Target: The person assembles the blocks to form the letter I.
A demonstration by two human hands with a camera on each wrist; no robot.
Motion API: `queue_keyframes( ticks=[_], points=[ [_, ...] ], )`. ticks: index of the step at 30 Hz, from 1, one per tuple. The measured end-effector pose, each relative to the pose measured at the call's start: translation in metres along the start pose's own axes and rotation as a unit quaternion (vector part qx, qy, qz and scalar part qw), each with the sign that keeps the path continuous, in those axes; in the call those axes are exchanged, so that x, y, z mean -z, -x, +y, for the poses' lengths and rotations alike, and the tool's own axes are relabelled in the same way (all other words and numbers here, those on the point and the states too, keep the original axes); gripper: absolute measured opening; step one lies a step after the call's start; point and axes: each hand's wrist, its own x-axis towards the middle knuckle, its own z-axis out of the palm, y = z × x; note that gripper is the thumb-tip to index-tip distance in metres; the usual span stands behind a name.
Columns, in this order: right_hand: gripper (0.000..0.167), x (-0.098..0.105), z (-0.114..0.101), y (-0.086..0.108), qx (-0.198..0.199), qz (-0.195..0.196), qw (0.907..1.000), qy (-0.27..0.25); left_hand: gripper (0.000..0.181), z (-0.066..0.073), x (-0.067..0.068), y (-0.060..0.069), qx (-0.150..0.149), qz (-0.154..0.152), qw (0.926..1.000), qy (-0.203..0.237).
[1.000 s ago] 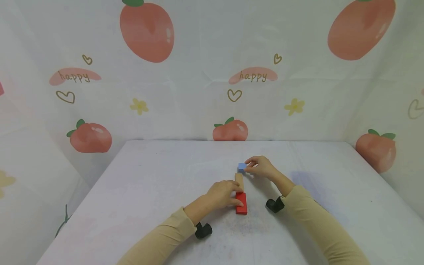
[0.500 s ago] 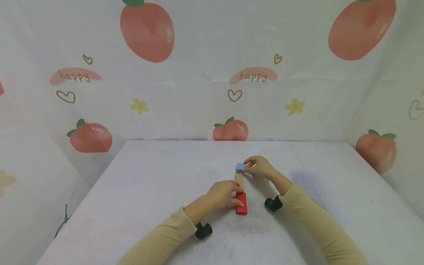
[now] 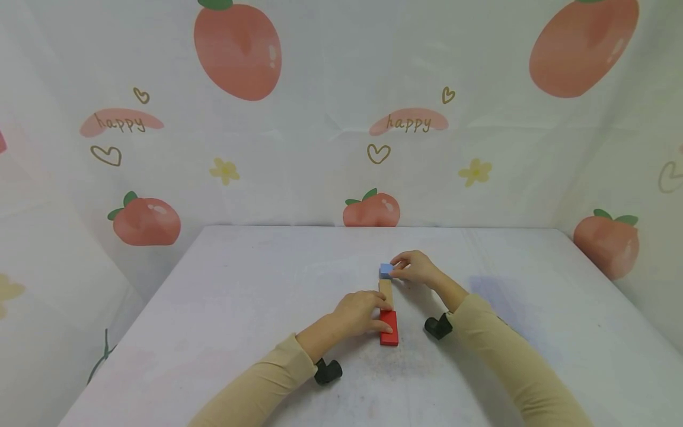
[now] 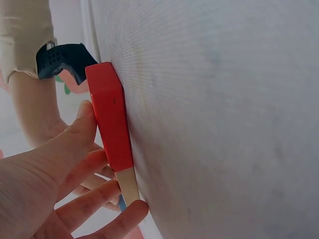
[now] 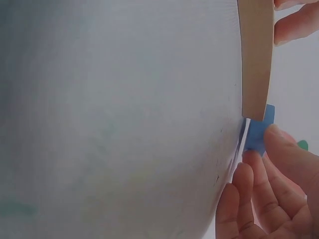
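A red block (image 3: 389, 329) lies lengthwise on the white table. A plain wooden block (image 3: 385, 290) continues the row from its far end. At the row's far end is a blue block (image 3: 385, 271), which my right hand (image 3: 418, 268) pinches between thumb and fingers. In the right wrist view the blue block (image 5: 257, 133) sits against the end of the wooden block (image 5: 255, 64). My left hand (image 3: 356, 313) rests on the row, its thumb on the red block and its fingers loosely spread near the joint. The thumb also shows against the red block (image 4: 112, 119) in the left wrist view.
The white table (image 3: 256, 284) runs back to a cloth backdrop (image 3: 320, 166) printed with peaches. A black wrist camera (image 3: 328, 372) hangs under the left wrist, another black camera (image 3: 439, 326) under the right.
My right hand has moved slightly left with the blue block, bringing it into line with the far end of the wooden block. The left hand has stayed in place.
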Motion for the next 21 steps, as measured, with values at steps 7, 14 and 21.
queue_keyframes(
  ticks=[7, 14, 21],
  points=[
    [0.033, -0.0002, 0.0002, -0.0021, 0.008, -0.001, 1.0, 0.003, 0.044, -0.0001, -0.0001, 0.0007, 0.0, 0.001, 1.0, 0.003],
    [0.034, -0.0006, -0.0004, -0.0031, 0.007, -0.007, 0.9999, 0.008, 0.044, 0.0009, 0.0007, 0.0008, 0.002, -0.003, 1.0, 0.002],
    [0.033, 0.0, -0.0006, -0.0032, 0.01, -0.011, 0.9999, 0.005, 0.043, 0.0006, 0.001, 0.0008, 0.002, -0.005, 1.0, 0.002]
  ],
)
